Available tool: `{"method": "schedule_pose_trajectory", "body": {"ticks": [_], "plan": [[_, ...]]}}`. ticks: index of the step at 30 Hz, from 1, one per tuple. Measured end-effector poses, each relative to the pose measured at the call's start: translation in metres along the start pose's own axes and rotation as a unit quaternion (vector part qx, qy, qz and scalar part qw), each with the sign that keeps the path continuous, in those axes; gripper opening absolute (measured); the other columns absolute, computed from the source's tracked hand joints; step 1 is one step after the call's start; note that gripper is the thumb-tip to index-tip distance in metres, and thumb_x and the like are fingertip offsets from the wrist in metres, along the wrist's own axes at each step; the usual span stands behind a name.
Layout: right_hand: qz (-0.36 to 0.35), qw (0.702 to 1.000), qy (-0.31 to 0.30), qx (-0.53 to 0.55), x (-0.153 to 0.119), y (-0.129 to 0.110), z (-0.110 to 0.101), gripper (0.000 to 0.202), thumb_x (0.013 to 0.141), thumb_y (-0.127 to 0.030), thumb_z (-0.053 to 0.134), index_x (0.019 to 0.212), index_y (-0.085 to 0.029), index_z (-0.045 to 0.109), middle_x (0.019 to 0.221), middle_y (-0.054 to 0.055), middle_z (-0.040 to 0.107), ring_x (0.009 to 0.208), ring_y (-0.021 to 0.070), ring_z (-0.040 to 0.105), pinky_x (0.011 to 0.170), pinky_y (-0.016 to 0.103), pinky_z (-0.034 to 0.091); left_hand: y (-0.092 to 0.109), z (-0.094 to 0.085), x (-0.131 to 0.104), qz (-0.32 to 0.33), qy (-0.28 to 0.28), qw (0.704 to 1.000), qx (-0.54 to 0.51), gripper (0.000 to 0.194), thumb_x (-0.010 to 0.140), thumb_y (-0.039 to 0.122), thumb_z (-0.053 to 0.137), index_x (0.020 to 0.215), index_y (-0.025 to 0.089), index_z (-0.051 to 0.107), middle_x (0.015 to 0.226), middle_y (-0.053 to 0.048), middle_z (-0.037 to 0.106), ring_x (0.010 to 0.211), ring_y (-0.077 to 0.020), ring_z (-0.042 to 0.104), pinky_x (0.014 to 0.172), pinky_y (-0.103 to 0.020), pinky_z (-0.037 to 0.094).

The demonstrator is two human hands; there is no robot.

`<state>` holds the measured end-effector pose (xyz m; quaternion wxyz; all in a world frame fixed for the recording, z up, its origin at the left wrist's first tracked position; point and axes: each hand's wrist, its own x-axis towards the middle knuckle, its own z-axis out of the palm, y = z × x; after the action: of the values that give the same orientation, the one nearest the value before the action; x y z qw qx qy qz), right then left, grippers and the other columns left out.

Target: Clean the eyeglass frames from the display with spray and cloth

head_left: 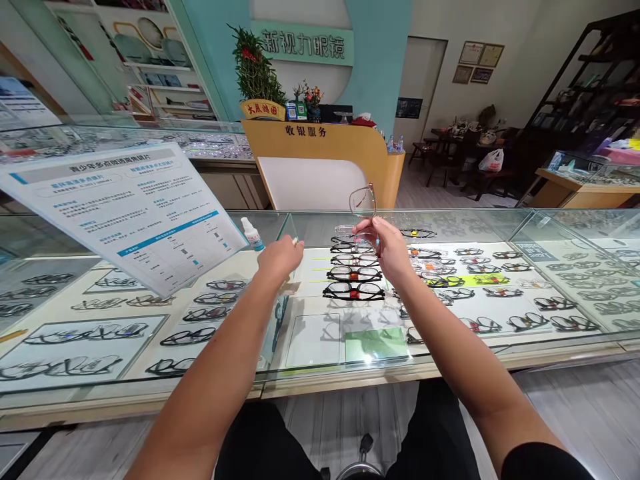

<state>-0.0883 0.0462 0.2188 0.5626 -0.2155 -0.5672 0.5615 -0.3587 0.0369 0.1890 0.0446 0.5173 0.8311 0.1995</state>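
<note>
My right hand (pixel 387 250) holds up a pair of thin-rimmed glasses (pixel 363 201) by one side, above the glass counter. Beneath it, a column of dark-framed glasses (pixel 353 291) lies on the counter, several pairs one behind another. My left hand (pixel 281 259) is closed over the glass to the left, with a small pale item between thumb and finger that I cannot make out. Just beyond that hand stands a small white spray bottle (pixel 253 234) with blue liquid.
A large printed sheet (pixel 125 213) stands tilted at the left. Rows of glasses (pixel 527 321) show in the display case (pixel 300 383) on both sides. Behind the counter are a wooden cashier desk (pixel 320 143), a potted plant (pixel 253 70) and a dark shelf at the right.
</note>
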Motion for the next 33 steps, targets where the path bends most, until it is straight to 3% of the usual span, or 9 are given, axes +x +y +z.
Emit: {"method": "schedule_pose_trajectory", "body": {"ticks": [3,5,7,10,12,14,20,29,33], "plan": [[-0.013,0.999,-0.018,-0.039,0.002,-0.001,-0.004,0.04,0.096,-0.058,0.068,0.08,-0.023,0.08,0.09,0.007,0.08,0.09,0.0229,0.07,0.091,0.038,0.055,-0.002,0.006,-0.001,-0.016,-0.032,0.999,0.019,0.037,0.094,0.054,0.07,0.105,0.018,0.073,0.102,-0.028,0.083,0.104,-0.0502,0.078,0.088,-0.059,0.059],[-0.026,0.997,-0.025,-0.074,0.003,-0.003,-0.007,0.039,0.097,-0.051,0.064,0.075,-0.023,0.081,0.083,0.007,0.078,0.089,0.023,0.068,0.09,0.037,0.052,0.003,0.008,-0.006,0.002,-0.002,1.0,0.021,0.049,0.094,0.052,0.071,0.124,0.013,0.074,0.124,-0.035,0.08,0.122,-0.0556,0.074,0.101,-0.067,0.056],[-0.034,0.993,-0.033,-0.107,0.004,-0.005,-0.009,0.04,0.097,-0.049,0.061,0.071,-0.024,0.08,0.079,0.007,0.077,0.09,0.0239,0.067,0.089,0.038,0.051,0.012,0.007,-0.014,0.087,0.102,0.991,-0.016,0.067,0.095,0.049,0.07,0.148,0.007,0.064,0.151,-0.039,0.067,0.145,-0.0577,0.062,0.115,-0.072,0.047],[-0.033,0.986,-0.073,-0.146,0.005,-0.008,-0.013,0.042,0.096,-0.05,0.061,0.069,-0.024,0.08,0.079,0.006,0.078,0.09,0.0246,0.066,0.09,0.038,0.052,0.027,0.003,-0.026,0.299,0.254,0.912,-0.116,0.09,0.096,0.054,0.074,0.17,0.012,0.046,0.175,-0.033,0.05,0.166,-0.0515,0.043,0.132,-0.068,0.034],[-0.026,0.98,-0.108,-0.167,0.006,-0.009,-0.016,0.04,0.095,-0.049,0.062,0.068,-0.024,0.079,0.079,0.006,0.078,0.086,0.0236,0.065,0.09,0.039,0.052,0.035,0.001,-0.035,0.396,0.275,0.864,-0.143,0.096,0.095,0.062,0.078,0.173,0.018,0.043,0.178,-0.027,0.049,0.17,-0.0472,0.04,0.136,-0.062,0.03],[-0.014,0.973,-0.137,-0.185,0.006,-0.009,-0.019,0.038,0.093,-0.044,0.063,0.066,-0.024,0.079,0.076,0.005,0.077,0.081,0.0222,0.064,0.089,0.039,0.052,0.039,0.0,-0.041,0.436,0.273,0.845,-0.145,0.095,0.096,0.066,0.079,0.172,0.02,0.046,0.175,-0.025,0.055,0.168,-0.0454,0.045,0.135,-0.058,0.031],[0.013,0.963,-0.183,-0.2,0.006,-0.012,-0.024,0.036,0.091,-0.039,0.062,0.065,-0.023,0.08,0.072,0.005,0.078,0.076,0.0212,0.065,0.083,0.037,0.055,0.042,-0.001,-0.048,0.441,0.233,0.851,-0.166,0.077,0.098,0.066,0.079,0.159,0.023,0.064,0.153,-0.02,0.076,0.151,-0.0419,0.064,0.126,-0.052,0.039],[0.015,0.955,-0.201,-0.217,0.004,-0.024,-0.023,0.035,0.089,-0.034,0.059,0.064,-0.023,0.079,0.07,0.004,0.078,0.074,0.0205,0.065,0.08,0.037,0.053,0.047,-0.006,-0.056,0.462,0.266,0.826,-0.183,0.066,0.095,0.061,0.084,0.147,0.024,0.066,0.143,-0.017,0.081,0.138,-0.0392,0.072,0.116,-0.05,0.043],[-0.023,0.973,-0.123,-0.192,0.01,-0.022,-0.03,0.026,0.092,-0.041,0.065,0.081,-0.023,0.08,0.078,0.003,0.078,0.081,0.0211,0.068,0.084,0.037,0.053,0.048,-0.007,-0.059,0.43,0.26,0.841,-0.199,0.065,0.095,0.065,0.084,0.143,0.025,0.065,0.144,-0.016,0.08,0.135,-0.0388,0.073,0.116,-0.052,0.044]]}}
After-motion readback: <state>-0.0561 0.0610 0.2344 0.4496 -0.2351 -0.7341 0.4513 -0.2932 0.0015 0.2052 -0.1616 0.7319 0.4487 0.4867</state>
